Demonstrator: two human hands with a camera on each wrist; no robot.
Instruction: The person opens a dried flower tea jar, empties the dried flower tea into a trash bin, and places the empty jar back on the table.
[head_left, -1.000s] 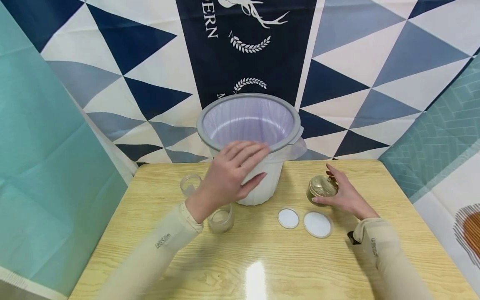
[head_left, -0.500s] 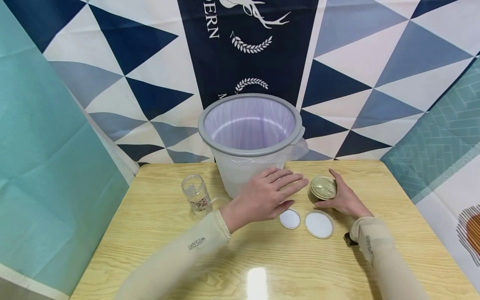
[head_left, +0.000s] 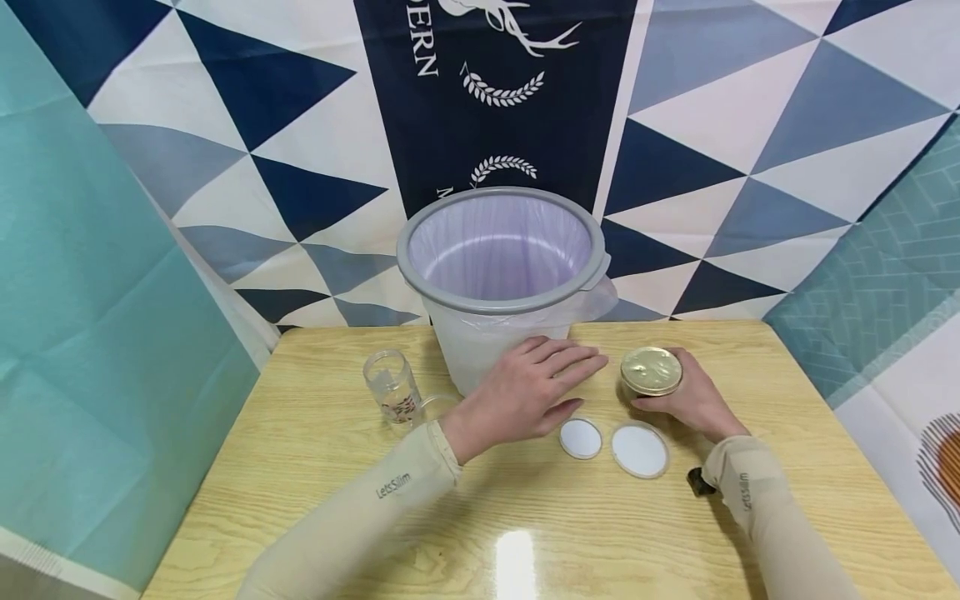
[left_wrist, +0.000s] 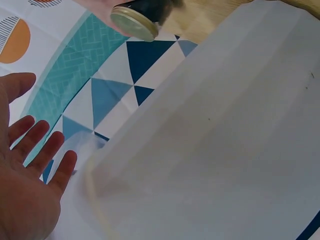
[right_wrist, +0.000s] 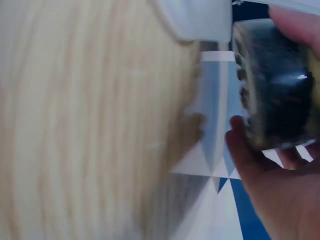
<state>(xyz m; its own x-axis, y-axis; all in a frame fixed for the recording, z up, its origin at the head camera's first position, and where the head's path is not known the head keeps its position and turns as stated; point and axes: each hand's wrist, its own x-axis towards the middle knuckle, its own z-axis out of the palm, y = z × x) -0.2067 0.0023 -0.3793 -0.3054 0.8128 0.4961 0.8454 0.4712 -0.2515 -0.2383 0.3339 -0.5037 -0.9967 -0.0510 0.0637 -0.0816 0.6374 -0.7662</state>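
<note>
Compared with half a second earlier, the gold-lidded jar (head_left: pixel 651 372) sits slightly higher and farther right in the head view, its lid turned more squarely to the camera, while the left hand (head_left: pixel 525 387) is nearly unmoved. A second earlier, that hand overlapped the rim of the white bin (head_left: pixel 471 350); it now lies lower, before the bin's wall at mid-frame, leaving the glass mug (head_left: pixel 393 390) at centre left in clearer view. The jar, right of centre, is enclosed by the right hand (head_left: pixel 697 404): the thumb crosses its lower side, and the other fingers curve behind it at the upper right. In the right wrist view the jar occupies the upper right, with digits along its upper and lower edges; whether its base touches the counter (head_left: pixel 600 533) cannot be told. The left fingers are extended, and appear spread in the left wrist view. Two white discs, the smaller (head_left: pixel 581 438) and the larger (head_left: pixel 640 450), lie below the jar in the head view.
</note>
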